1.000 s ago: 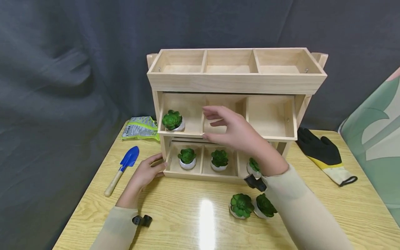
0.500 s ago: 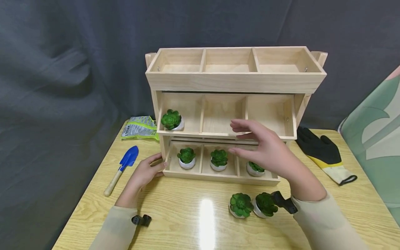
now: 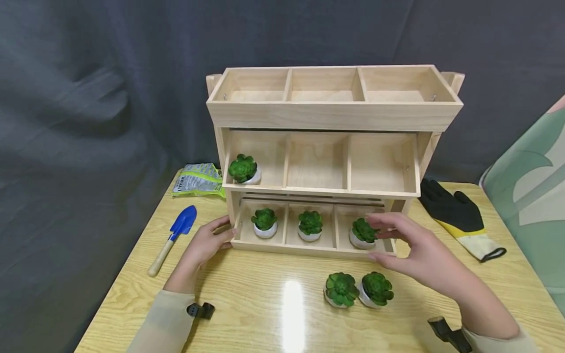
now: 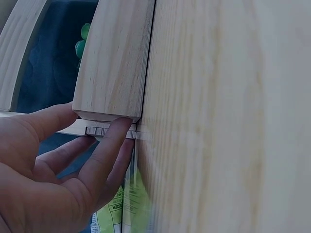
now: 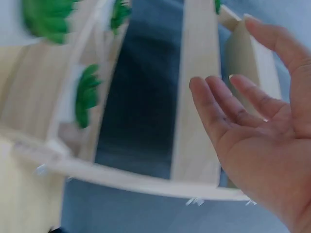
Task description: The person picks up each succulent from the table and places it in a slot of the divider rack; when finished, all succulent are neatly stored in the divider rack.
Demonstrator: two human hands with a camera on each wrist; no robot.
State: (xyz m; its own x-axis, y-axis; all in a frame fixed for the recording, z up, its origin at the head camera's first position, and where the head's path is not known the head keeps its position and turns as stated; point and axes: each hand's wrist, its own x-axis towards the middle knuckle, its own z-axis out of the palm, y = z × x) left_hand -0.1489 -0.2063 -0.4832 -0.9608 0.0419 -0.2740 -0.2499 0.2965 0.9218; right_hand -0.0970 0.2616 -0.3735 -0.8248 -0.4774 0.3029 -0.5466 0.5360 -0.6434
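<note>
My left hand point(image 3: 211, 241) holds the left end of the bottom tray of a three-tier wooden planter stand point(image 3: 331, 116); in the left wrist view, the thumb and fingers straddle the tray's end point(image 4: 109, 73). My right hand point(image 3: 415, 250) hovers with parted fingers at the bottom tray's right end, holding nothing. Just left of its fingertips sits a potted succulent point(image 3: 364, 231) in the right compartment; contact cannot be made out. Another succulent point(image 3: 310, 224) sits in the middle compartment and one point(image 3: 265, 221) in the left. A further succulent point(image 3: 243, 169) occupies the middle tier's left compartment.
Two more succulents, one at left point(image 3: 341, 289) and one at right point(image 3: 375, 289), stand on the table before the stand. A blue trowel point(image 3: 174, 238) and a green-grey bag point(image 3: 198, 180) lie at left. A black-and-yellow glove point(image 3: 459, 218) lies at right. Dark cloth hangs behind.
My right hand has moved right and down, from in front of the middle tier to the bottom tray's right end, uncovering the succulent there. My left hand has stayed put.
</note>
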